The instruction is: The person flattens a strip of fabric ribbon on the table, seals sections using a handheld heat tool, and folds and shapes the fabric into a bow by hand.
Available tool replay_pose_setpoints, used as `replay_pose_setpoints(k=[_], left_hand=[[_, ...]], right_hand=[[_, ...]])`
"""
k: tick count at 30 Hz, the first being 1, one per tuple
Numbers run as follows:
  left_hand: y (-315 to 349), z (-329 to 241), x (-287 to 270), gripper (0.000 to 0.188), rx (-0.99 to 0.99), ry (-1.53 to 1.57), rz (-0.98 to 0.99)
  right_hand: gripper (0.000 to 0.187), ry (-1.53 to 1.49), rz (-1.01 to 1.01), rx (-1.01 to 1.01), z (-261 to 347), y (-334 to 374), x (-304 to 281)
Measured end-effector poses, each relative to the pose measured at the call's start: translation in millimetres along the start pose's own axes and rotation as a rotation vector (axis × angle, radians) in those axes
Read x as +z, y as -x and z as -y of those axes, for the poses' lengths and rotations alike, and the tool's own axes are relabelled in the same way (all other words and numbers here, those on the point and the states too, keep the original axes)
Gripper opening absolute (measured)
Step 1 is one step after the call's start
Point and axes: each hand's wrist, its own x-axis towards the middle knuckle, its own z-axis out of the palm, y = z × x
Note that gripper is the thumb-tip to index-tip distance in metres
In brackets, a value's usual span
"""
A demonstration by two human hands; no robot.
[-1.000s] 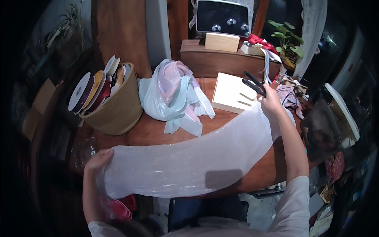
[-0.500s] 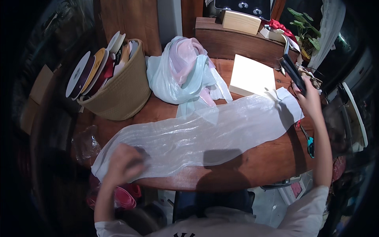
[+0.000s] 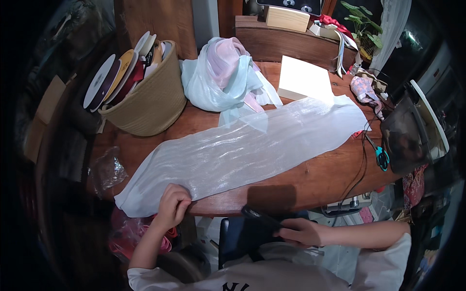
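reddish-brown wood makes up the table, its front edge curving and a dark shadow falling near the middle of it. the sheer white fabric lies slantwise across it, lightly wrinkled, its left end reaching the front edge and its far right end against the cream box. the left hand is at the fabric's near edge, fingers curled together; i cannot tell whether they pinch the cloth. the right hand, in front of the table, has its fingers closed around a dark elongated tool, which is blurred.

at the back left stands a woven tan basket packed with ribbon spools, and beside it a heap of pale blue and pink fabric. teal-handled scissors lie at the right, next to a dark cord. crumpled clear plastic sits at the left. behind are a dark wooden riser, a leafy plant and a white curtain.
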Motion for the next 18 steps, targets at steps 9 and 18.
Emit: replay_pose_setpoints(k=[9,18], left_hand=[[5.6,-0.1,-4.4,0.016,0.294,-0.076,0.059],[-3.0,-4.0,-17.7,0.054,-0.251,-0.371,0.093]], right_hand=[[0.038,-0.663,0.045,-0.202,34.8,-99.1,80.5],[0.033,-0.738,-0.049,-0.206,58.9,-126.0,108.0]])
